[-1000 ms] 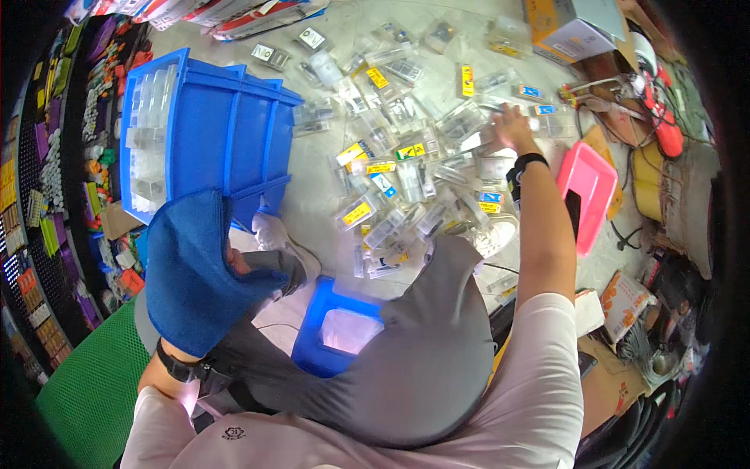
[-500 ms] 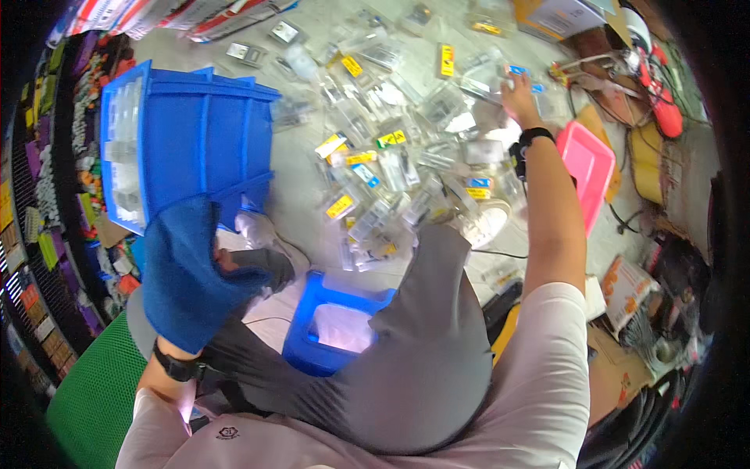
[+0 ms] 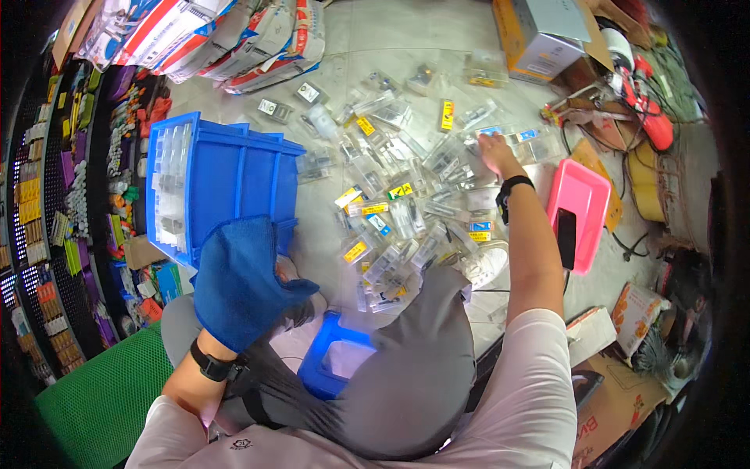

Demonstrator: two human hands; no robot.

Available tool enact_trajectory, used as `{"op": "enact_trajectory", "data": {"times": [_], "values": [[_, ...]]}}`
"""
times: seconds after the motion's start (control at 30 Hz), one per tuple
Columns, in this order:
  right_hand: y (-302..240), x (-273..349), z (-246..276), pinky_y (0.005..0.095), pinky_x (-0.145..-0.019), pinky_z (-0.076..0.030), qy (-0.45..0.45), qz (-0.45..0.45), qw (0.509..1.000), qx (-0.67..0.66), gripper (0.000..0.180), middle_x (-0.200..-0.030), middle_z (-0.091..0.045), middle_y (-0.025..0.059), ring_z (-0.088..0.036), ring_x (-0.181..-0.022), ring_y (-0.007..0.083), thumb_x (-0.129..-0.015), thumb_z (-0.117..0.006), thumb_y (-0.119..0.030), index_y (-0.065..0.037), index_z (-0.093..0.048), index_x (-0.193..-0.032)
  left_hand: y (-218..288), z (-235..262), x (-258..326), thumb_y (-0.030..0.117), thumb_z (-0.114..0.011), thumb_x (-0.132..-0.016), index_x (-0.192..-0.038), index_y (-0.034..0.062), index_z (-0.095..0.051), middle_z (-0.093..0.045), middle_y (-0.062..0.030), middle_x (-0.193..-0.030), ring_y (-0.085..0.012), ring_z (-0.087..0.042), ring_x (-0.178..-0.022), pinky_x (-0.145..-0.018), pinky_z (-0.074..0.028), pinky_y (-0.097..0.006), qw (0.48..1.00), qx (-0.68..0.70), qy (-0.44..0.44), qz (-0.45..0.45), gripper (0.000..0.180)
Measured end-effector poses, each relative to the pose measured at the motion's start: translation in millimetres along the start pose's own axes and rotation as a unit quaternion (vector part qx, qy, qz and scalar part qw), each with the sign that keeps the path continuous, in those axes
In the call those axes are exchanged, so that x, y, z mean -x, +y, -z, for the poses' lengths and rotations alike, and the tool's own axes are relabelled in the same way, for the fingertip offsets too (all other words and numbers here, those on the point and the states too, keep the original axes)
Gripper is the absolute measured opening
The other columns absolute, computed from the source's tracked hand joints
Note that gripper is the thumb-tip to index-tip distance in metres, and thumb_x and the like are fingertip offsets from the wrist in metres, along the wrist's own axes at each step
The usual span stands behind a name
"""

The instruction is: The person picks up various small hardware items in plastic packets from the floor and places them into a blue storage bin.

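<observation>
My left hand, in a blue glove, hovers over the lower corner of a large blue bin that stands tilted on the floor with small clear packets in it. My right hand, bare with a black wristband, reaches far out and rests on clear plastic packets scattered on the grey floor, at their far right edge. Whether it grips one I cannot tell. A small blue tray with a white sheet lies between my knees.
A pink tray with a black phone lies right of my arm. Cardboard boxes and red tools sit at the far right. Printed sacks lie at the back. Racks of small goods line the left, with green mesh below.
My right hand has reached farther out over the packets. The gloved left hand has stayed by the blue bin's corner. The view has shifted a little.
</observation>
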State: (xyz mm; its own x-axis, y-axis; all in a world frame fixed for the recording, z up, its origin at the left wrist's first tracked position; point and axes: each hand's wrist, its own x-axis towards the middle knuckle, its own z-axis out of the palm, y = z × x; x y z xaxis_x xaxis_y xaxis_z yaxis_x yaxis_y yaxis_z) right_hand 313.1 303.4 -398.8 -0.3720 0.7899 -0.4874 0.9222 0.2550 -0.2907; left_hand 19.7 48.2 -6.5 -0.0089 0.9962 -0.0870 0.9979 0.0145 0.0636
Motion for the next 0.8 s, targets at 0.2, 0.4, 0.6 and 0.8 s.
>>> {"op": "enact_trajectory", "data": {"times": [0.2,0.4,0.6,0.8], "values": [[-13,28,12,0.044,-0.1,-0.028,0.192,-0.065,0.974,-0.101,0.054,-0.127,-0.036,0.0297,-0.029,-0.122,0.0413,-0.082,-0.048,-0.034,-0.002,-0.039,-0.124,4,-11,20,0.035,-0.082,-0.053,-0.087,0.0062,-0.048,-0.044,0.0013,-0.063,-0.0112,-0.045,-0.054,-0.053,-0.04,-0.023,0.991,0.091,-0.054,0.077,0.056],[49,12,10,0.0401,-0.099,-0.031,0.161,-0.109,0.967,-0.163,0.059,-0.128,-0.033,0.0308,-0.035,-0.118,0.0425,-0.08,-0.049,-0.026,0.005,-0.031,-0.127,-24,-28,30,0.03,-0.079,-0.06,-0.083,0.0066,-0.045,-0.045,0.0018,-0.063,-0.0105,-0.045,-0.057,-0.058,-0.038,-0.023,0.995,0.034,-0.091,0.03,0.047],[10,45,9,0.0371,-0.094,-0.037,0.083,-0.068,0.983,-0.15,0.055,-0.126,-0.041,0.0244,-0.045,-0.112,0.0358,-0.078,-0.043,-0.007,-0.007,-0.032,-0.132,-33,-36,42,0.03,-0.079,-0.062,-0.096,0.0057,-0.049,-0.041,0.0025,-0.064,-0.0108,-0.042,-0.059,-0.061,-0.036,-0.024,0.939,0.268,-0.142,0.165,0.051],[-10,46,10,0.0417,-0.093,-0.038,0.152,-0.069,0.977,-0.132,0.057,-0.122,-0.045,0.0239,-0.043,-0.114,0.0367,-0.079,-0.049,-0.014,-0.014,-0.031,-0.133,-24,-35,43,0.032,-0.081,-0.059,-0.114,0.0035,-0.045,-0.036,0.0012,-0.064,-0.0111,-0.038,-0.058,-0.06,-0.034,-0.025,0.882,0.403,-0.118,0.214,0.072]]}}
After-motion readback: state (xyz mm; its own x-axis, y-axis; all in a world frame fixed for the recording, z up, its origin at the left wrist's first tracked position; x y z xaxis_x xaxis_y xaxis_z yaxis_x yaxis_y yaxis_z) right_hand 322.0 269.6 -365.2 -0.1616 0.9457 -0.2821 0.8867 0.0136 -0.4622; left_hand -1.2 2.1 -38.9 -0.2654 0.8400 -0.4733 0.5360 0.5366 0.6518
